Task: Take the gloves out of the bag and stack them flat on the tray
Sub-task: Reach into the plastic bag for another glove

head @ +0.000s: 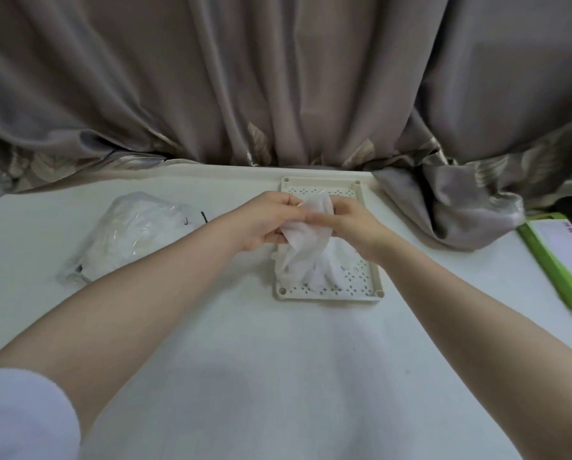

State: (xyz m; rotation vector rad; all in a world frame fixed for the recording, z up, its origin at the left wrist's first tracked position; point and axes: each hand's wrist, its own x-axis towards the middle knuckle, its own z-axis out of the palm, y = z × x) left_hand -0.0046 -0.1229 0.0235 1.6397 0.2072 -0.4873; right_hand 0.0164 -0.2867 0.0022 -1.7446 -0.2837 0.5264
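- Gloves bag lies toward the bench's left edge.
- Both hands, left and right, pinch a white glove above the tray near the back edge.
- Curtain drapes onto the bench's back-right corner, green folder at the right edge.

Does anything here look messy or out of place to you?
A little. The glove held by the left hand and right hand is crumpled and bunched, drooping onto the tray rather than lying flat. The bag lies rumpled on the table. Nothing looks spilled or broken.
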